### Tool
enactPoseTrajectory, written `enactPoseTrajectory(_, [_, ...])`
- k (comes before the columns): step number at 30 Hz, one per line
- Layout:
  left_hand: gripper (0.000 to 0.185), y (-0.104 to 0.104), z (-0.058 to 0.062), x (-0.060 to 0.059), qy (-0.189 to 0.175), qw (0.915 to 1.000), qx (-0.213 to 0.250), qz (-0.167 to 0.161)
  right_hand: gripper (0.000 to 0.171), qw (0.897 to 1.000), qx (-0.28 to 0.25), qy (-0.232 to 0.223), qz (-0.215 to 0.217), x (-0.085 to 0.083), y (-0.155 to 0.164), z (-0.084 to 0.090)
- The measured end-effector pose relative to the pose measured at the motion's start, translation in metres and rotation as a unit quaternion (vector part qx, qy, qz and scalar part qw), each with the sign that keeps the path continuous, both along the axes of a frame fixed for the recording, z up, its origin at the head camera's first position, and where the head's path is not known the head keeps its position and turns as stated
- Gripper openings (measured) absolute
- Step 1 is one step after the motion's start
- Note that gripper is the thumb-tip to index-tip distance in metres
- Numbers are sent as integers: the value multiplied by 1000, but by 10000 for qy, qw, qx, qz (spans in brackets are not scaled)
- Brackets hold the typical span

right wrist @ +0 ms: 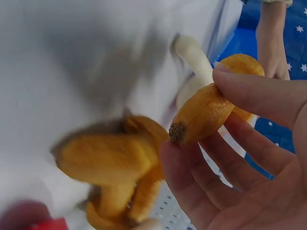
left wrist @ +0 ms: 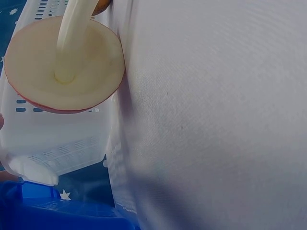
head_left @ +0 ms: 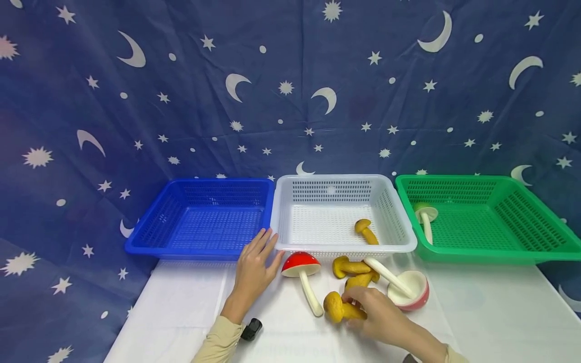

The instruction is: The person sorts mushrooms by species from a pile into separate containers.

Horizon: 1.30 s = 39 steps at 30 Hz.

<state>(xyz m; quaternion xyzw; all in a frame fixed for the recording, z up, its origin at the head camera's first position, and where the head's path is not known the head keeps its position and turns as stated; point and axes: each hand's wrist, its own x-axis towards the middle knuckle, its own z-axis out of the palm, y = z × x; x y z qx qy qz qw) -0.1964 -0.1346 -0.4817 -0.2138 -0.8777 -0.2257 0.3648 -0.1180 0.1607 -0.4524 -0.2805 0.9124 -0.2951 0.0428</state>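
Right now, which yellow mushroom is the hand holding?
The yellow mushroom nearest the person, pinched by the right hand. The others lie untouched: two by the white basket, one inside it.

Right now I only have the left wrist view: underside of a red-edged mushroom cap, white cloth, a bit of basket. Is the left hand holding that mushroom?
Observer: No. In the head view the left hand lies flat on the white cloth, fingers straight, just left of the red-capped mushroom.
Operator: What's the right hand doing?
Observer: The right hand pinches a yellow mushroom; the right wrist view shows fingers curled round it.
Operator: Anything in the baskets?
Observer: The white basket holds one yellow mushroom, the green basket one pale mushroom. I see nothing in the blue basket.
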Motion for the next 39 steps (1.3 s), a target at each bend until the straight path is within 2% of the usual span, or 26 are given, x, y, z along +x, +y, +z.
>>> enactPoseTrajectory(3, [42, 0, -1, 0, 17, 10000, 19, 11, 32, 10000, -70, 30, -11, -6, 0, 9])
enactPoseTrajectory(10, [41, 0, -1, 0, -53, 10000, 28, 31, 33, 9988, -145, 444, -144, -21, -1, 26])
enactPoseTrajectory(22, [42, 0, -1, -1, -87, 10000, -9, 28, 33, 9990, -126, 423, -57, -49, -8, 53])
enactPoseTrajectory(29, [42, -1, -2, 0, 18, 10000, 8, 2, 30, 9970, -198, 742, 102, -64, -12, 61])
enactPoseTrajectory(39, [41, 0, -4, -1, 21, 10000, 30, -13, 28, 9959, -320, 823, 206, -86, -16, 69])
